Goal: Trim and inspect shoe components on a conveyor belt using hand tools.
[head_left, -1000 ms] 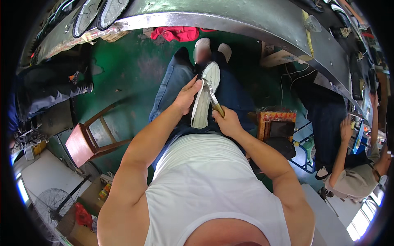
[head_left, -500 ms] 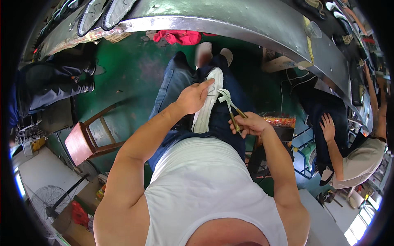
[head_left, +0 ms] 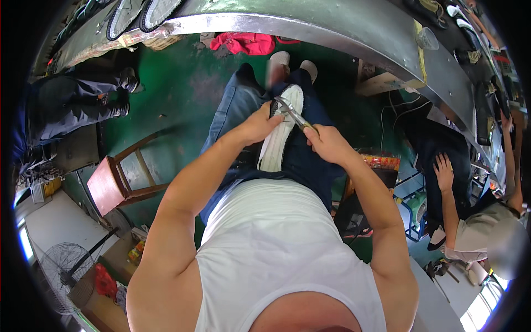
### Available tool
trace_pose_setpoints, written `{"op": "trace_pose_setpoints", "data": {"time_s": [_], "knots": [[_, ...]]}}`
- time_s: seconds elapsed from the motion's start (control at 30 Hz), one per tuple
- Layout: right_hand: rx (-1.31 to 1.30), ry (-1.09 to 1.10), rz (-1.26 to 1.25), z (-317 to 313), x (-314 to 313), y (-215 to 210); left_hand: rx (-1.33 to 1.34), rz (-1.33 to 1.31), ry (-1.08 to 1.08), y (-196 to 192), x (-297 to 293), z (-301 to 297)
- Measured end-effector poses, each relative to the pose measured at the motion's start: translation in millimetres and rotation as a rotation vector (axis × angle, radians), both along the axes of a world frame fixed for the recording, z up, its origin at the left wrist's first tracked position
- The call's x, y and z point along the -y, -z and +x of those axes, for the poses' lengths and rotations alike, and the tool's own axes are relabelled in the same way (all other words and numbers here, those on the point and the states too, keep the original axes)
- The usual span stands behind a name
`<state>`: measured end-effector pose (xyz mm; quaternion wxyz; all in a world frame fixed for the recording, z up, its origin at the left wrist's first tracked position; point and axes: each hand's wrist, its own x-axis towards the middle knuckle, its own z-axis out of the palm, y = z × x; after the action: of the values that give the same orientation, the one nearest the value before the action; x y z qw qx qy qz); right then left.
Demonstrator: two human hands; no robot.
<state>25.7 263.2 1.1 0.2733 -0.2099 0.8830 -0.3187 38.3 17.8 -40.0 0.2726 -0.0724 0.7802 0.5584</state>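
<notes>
A whitish shoe [head_left: 273, 146] lies lengthwise on my lap, its pale underside up and a dark stitched rim showing at the toe end. My left hand [head_left: 259, 124] grips its left edge, with the thumb lying across the surface. In my right hand [head_left: 327, 144] is a pair of pincers [head_left: 297, 117], with its handles squeezed close together in my fist. The curved metal head rests on the shoe near my left thumb. What the jaws pinch, if anything, is too small to make out.
A metal-topped bench [head_left: 232, 23] runs across the far side, with shoe pieces [head_left: 159, 12] at its left. A wooden stool [head_left: 113, 185] and a fan [head_left: 66, 274] stand left. To the right, a co-worker's hand [head_left: 443, 171] rests on dark trousers. A red cloth [head_left: 243, 43] lies beneath the bench.
My right hand has brought the pincers left and up onto the shoe, and their handles have closed together. My left hand has slid slightly down along the shoe's edge.
</notes>
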Motion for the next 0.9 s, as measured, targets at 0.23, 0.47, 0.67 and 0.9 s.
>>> {"op": "trace_pose_setpoints", "data": {"time_s": [0.23,0.47,0.67,0.9], "knots": [[0.406,-0.028,-0.022,18,-26,-55,0.371,0.241,0.013,-9,17,-17],[-0.208,-0.406,0.166,37,-10,-64,0.413,0.219,0.072,-18,9,-25],[-0.733,-0.552,0.466,46,28,-79,0.434,0.307,-0.009,-17,8,-16],[-0.055,-0.656,0.426,1,44,-90,0.383,0.261,-0.038,-17,7,-10]]}}
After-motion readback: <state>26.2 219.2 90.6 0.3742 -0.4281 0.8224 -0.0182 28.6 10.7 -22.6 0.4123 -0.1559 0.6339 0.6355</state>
